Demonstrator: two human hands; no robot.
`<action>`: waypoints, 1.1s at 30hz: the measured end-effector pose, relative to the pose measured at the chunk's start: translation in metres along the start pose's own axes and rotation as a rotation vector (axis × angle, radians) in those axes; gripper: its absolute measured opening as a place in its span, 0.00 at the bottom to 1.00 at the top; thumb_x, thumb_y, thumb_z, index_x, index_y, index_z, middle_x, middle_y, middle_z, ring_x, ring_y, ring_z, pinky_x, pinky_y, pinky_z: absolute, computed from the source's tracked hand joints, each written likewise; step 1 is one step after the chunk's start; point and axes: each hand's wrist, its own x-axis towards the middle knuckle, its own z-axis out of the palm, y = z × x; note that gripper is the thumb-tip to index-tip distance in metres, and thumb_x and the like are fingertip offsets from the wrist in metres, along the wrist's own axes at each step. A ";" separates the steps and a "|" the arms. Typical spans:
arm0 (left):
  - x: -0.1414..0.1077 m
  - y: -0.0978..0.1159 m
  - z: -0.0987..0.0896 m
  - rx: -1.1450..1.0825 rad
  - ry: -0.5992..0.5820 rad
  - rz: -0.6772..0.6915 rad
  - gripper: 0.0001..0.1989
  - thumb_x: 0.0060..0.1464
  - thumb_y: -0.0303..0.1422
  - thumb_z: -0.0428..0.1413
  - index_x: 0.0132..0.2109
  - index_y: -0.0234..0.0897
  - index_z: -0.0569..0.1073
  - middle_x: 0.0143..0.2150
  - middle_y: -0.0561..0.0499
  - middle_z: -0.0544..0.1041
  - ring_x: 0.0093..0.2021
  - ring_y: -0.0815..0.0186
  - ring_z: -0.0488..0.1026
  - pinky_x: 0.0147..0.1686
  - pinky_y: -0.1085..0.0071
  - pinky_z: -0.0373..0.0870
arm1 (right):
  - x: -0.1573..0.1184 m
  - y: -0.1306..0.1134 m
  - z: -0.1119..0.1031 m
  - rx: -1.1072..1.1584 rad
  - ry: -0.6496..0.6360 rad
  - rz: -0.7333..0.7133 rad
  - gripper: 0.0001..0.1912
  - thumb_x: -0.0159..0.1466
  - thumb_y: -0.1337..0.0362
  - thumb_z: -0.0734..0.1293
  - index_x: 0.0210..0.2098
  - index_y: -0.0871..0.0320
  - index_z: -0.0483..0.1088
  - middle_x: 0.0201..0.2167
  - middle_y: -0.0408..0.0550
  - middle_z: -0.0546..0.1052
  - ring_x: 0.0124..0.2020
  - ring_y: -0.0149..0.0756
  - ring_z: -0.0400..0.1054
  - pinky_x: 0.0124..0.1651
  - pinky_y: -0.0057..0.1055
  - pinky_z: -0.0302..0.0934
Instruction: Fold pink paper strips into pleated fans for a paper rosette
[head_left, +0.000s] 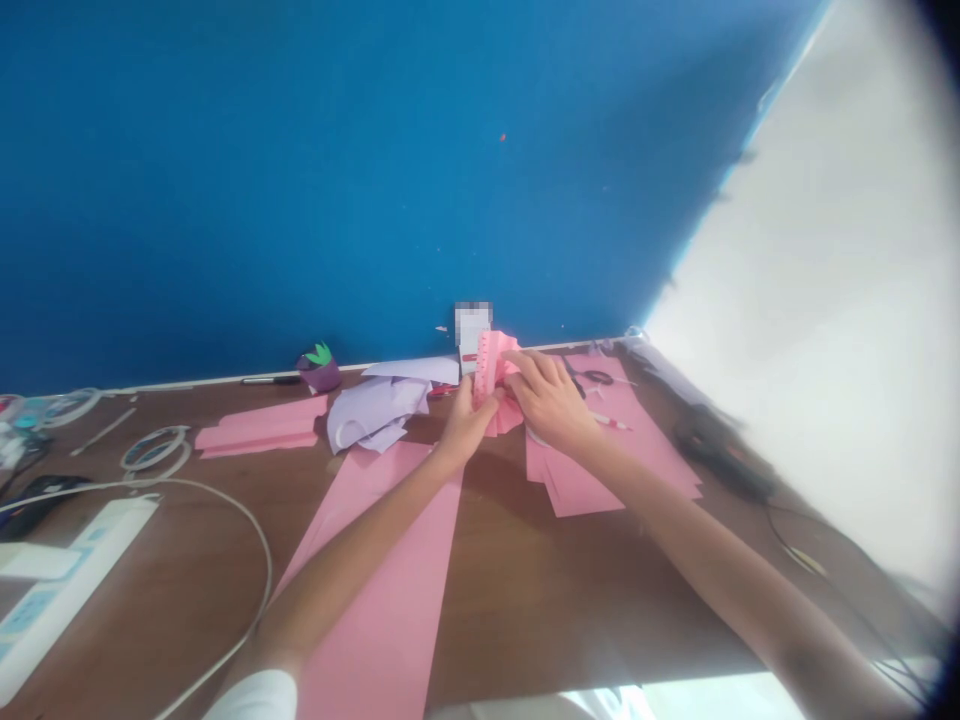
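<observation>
A pink folded-paper piece [493, 362] with pleats and a row of small dark marks or notches along one edge is held up above the desk. My left hand [466, 428] is closed on its lower left side, with the thumb against the paper. From the right, my right hand [551, 398] grips the same piece, fingers bent over its pleats. Some of the fingertips are hidden by the paper. Behind it, a phone or small white-screened device [472, 328] leans against the wall. Pink sheets [386, 560] lie under my left forearm.
More pink sheets [645, 430] lie at the right, with dark-handled scissors [598, 377] and a white-and-red pen [611, 421] on them. Crumpled lilac paper [379, 405], a folded pink strip [262, 425] and a small purple pot [319, 372] stand left. A power strip [79, 595] and looping cable [266, 545] occupy the near left.
</observation>
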 end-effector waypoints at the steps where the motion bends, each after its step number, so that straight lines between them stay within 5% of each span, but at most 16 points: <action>1: 0.000 0.000 -0.001 -0.003 0.016 0.000 0.20 0.57 0.43 0.58 0.53 0.41 0.68 0.52 0.46 0.75 0.54 0.58 0.71 0.55 0.61 0.67 | 0.000 0.001 0.000 -0.008 0.015 -0.006 0.12 0.66 0.76 0.57 0.39 0.59 0.70 0.59 0.59 0.69 0.59 0.52 0.59 0.48 0.45 0.61; 8: 0.002 0.003 -0.003 -0.096 0.019 -0.006 0.19 0.57 0.41 0.59 0.53 0.41 0.67 0.53 0.47 0.75 0.54 0.59 0.72 0.55 0.61 0.67 | -0.001 0.005 0.002 0.102 0.118 0.063 0.10 0.66 0.73 0.61 0.40 0.56 0.72 0.57 0.55 0.71 0.57 0.50 0.59 0.50 0.47 0.61; 16: 0.001 0.002 -0.002 -0.086 0.040 -0.007 0.20 0.57 0.42 0.58 0.53 0.41 0.68 0.52 0.47 0.75 0.54 0.58 0.72 0.55 0.60 0.67 | 0.001 0.004 0.001 0.008 0.013 0.014 0.13 0.65 0.78 0.57 0.40 0.61 0.70 0.57 0.60 0.69 0.57 0.52 0.58 0.49 0.46 0.61; 27: -0.002 0.008 0.001 -0.120 -0.037 0.016 0.20 0.60 0.41 0.55 0.56 0.42 0.66 0.58 0.45 0.72 0.60 0.57 0.67 0.59 0.60 0.63 | 0.008 0.000 -0.008 0.294 0.141 0.164 0.07 0.69 0.69 0.60 0.38 0.54 0.69 0.49 0.53 0.74 0.48 0.45 0.64 0.47 0.43 0.63; 33: -0.001 0.005 0.002 -0.080 -0.045 0.009 0.19 0.60 0.41 0.55 0.56 0.41 0.67 0.59 0.44 0.71 0.62 0.55 0.66 0.61 0.58 0.61 | 0.006 0.005 -0.006 0.250 0.188 0.110 0.08 0.67 0.70 0.62 0.36 0.55 0.72 0.51 0.53 0.73 0.50 0.46 0.63 0.47 0.44 0.63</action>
